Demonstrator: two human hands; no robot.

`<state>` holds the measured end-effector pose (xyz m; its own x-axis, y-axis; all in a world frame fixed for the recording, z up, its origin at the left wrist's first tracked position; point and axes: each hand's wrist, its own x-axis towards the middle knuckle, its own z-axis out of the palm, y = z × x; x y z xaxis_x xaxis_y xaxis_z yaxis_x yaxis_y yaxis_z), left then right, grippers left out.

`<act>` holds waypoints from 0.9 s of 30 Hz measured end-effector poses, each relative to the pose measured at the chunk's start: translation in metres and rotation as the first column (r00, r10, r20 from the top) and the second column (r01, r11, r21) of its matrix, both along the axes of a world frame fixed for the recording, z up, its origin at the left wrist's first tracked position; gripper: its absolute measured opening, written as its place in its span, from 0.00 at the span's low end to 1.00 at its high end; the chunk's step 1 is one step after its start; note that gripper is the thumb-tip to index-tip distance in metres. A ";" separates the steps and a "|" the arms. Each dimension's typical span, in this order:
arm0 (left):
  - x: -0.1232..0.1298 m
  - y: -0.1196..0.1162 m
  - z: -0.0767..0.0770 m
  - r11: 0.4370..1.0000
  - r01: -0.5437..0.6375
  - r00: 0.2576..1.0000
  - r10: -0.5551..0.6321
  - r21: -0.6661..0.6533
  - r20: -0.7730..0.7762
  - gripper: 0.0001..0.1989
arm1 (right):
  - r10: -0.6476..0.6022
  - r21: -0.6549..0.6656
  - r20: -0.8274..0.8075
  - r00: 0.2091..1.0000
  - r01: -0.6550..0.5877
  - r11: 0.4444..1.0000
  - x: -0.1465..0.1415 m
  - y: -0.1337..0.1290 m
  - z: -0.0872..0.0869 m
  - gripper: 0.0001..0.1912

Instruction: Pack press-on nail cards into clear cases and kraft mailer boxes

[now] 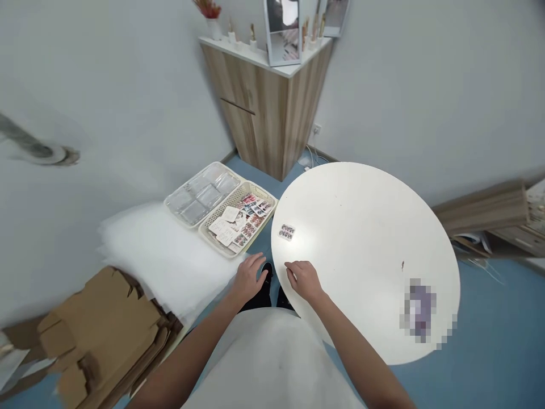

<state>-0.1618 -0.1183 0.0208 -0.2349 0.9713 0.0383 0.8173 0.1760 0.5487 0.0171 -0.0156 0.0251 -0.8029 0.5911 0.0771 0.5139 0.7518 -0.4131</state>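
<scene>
My left hand (pixel 249 278) hangs beside the round table's left edge, fingers spread and thumb apart, holding nothing. Over the edge of the white round table (pixel 353 238), my right hand (pixel 304 279) has its fingers loosely bent and the thumb apart, with nothing seen in it. A small card (pixel 286 232) with two rows of dark, nail-shaped pieces lies on the table just beyond my right hand. Past my left hand is a cream plastic basket (pixel 205 232) filled with similar cards (pixel 251 229) and white paper cards (pixel 225 230).
Another cream tray (pixel 170 200) with clear plastic packets adjoins the basket. White sheeting (pixel 166 255) and flattened cardboard boxes (pixel 106 318) lie at left. A corner cabinet (pixel 264 113) holds frames and small vases. A blurred purple item (pixel 421 309) rests on the table's right side.
</scene>
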 end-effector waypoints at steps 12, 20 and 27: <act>-0.020 -0.063 0.031 0.971 -0.232 0.972 0.230 0.050 0.037 0.15 | 0.319 -0.049 -0.097 0.943 -0.324 0.945 -0.056 -0.011 0.016 0.13; -0.072 -0.104 0.034 0.950 -0.304 0.952 0.299 0.072 0.067 0.14 | 0.348 0.023 -0.081 0.934 -0.347 0.937 -0.134 -0.033 0.033 0.14; -0.114 -0.114 0.044 0.961 -0.275 0.958 0.271 0.031 0.094 0.14 | 0.389 -0.019 0.060 0.919 -0.389 0.921 -0.168 -0.043 0.057 0.15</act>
<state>-0.2757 -0.2326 0.0647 -0.4954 0.8674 0.0464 0.6897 0.3603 0.6281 -0.1506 -0.0589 0.0826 -0.9726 0.2317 0.0178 0.2059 0.8948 -0.3962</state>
